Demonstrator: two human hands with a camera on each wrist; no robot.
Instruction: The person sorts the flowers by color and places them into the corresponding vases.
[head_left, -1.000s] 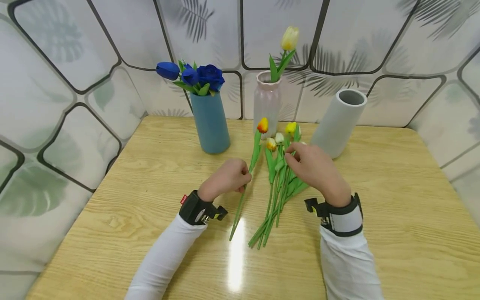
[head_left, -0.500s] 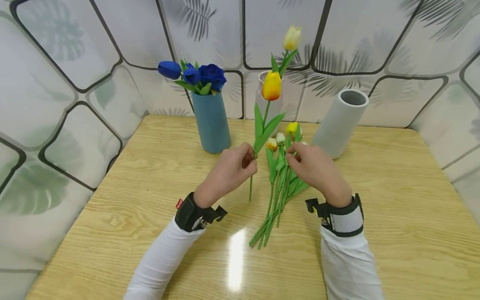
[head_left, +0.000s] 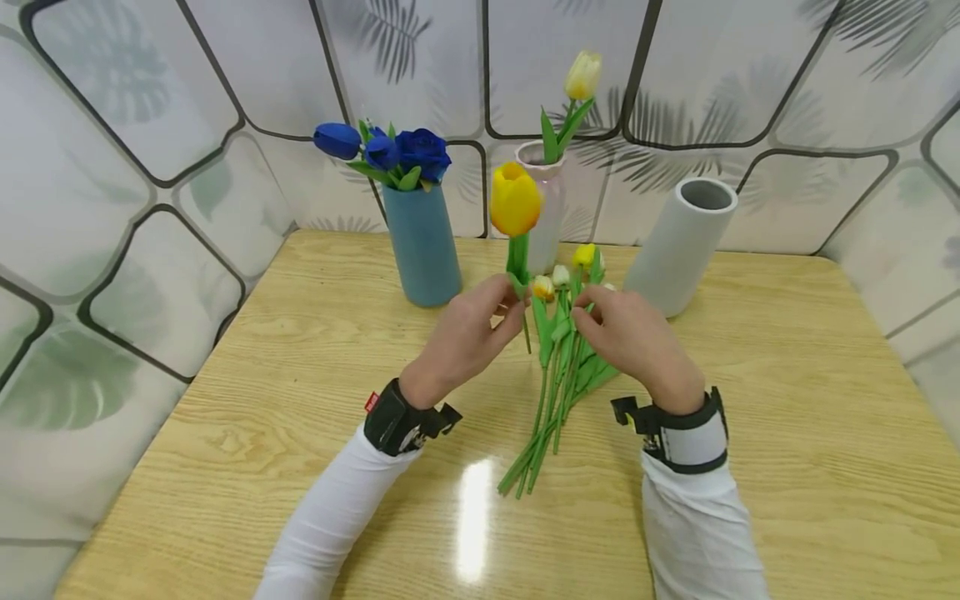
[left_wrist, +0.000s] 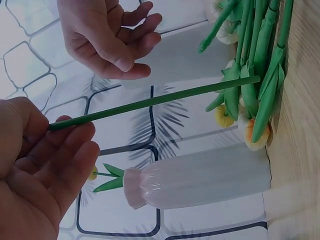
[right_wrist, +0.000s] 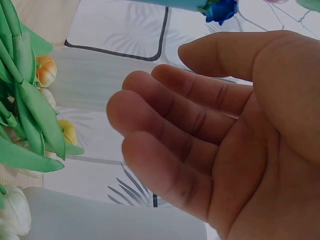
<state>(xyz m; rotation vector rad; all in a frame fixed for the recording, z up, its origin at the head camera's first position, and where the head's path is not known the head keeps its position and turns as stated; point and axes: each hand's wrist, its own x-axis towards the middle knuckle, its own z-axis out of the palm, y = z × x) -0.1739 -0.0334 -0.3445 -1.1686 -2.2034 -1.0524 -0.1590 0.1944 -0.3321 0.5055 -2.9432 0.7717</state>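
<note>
My left hand [head_left: 480,325] pinches a yellow-orange tulip [head_left: 515,200] by its stem, just below the leaves. The bloom stands upright before the pink vase [head_left: 546,212], and in the left wrist view the green stem [left_wrist: 155,101] runs down from the fingers toward the pile. My right hand [head_left: 633,337] is held over the lying tulips [head_left: 562,358], its fingers loosely bent; the right wrist view shows its palm [right_wrist: 245,165] with nothing in it. The pile has white, yellow and orange-tinged blooms, stems toward the person.
A blue vase [head_left: 422,250] with blue flowers [head_left: 420,154] stands at the back left. The pink vase bears one pale yellow tulip [head_left: 583,77]. At the back right, a grey-white vase [head_left: 678,250] has no flowers. A patterned backdrop [head_left: 787,108] rises behind the wooden table [head_left: 225,433].
The left hand has lifted the tulip off the table and moved up and slightly right, turning it upright. The right hand has stayed nearly still over the pile.
</note>
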